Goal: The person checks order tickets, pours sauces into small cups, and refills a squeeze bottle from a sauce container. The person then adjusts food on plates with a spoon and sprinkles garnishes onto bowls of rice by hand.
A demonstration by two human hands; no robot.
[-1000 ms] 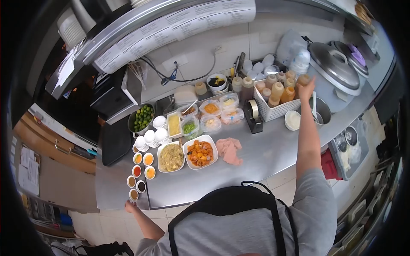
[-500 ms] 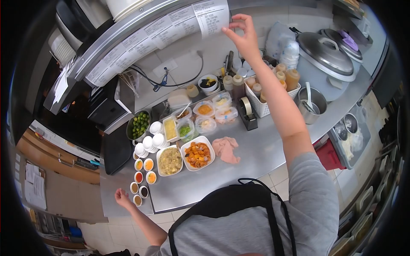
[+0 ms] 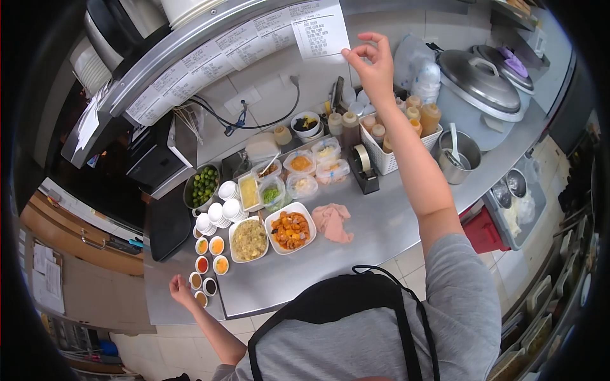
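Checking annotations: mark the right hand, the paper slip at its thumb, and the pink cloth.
Right hand (image 3: 375, 68): head view, middle of the hand.
Paper slip (image 3: 321, 38): head view, middle of its printed face.
Pink cloth (image 3: 332, 222): head view, middle of its crumpled top.

grey short-sleeved shirt (image 3: 462, 273), black apron (image 3: 343, 292)

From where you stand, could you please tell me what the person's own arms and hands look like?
The grey short sleeves leave the forearms bare. The left hand and right hand are both ungloved, and no watch or bracelet shows.
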